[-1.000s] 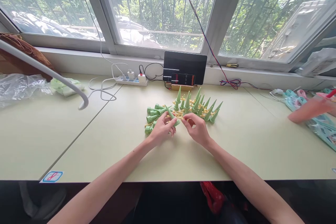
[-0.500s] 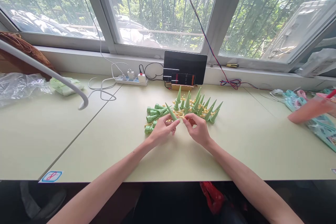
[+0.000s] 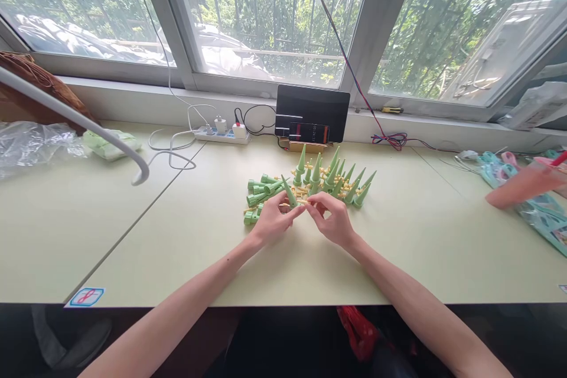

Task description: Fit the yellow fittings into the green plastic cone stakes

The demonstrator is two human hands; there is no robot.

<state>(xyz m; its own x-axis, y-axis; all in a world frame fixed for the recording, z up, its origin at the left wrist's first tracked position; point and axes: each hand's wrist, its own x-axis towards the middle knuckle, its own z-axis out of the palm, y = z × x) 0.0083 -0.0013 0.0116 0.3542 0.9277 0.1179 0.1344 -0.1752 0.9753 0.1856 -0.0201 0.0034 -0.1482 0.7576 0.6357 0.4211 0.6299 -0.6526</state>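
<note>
My left hand (image 3: 272,220) pinches a green plastic cone (image 3: 289,192), whose tip points up and away to the left. My right hand (image 3: 332,218) is closed in a pinch at the cone's base, on a small yellow piece (image 3: 303,203). Just behind my hands stands a cluster of upright green cones (image 3: 334,176) with yellow bits among them. More green cones (image 3: 261,188) lie flat in a heap to the left of that cluster.
A phone (image 3: 309,132) leans on a black stand (image 3: 312,107) at the sill, beside a power strip (image 3: 221,133) with cables. Clear plastic bag (image 3: 31,144) and a white curved tube (image 3: 88,124) lie left. Another person's forearm (image 3: 520,186) rests at right over teal items (image 3: 544,212).
The cone in my left hand has tipped more upright and my two hands have drawn closer together at its base. The forearm at right has barely moved.
</note>
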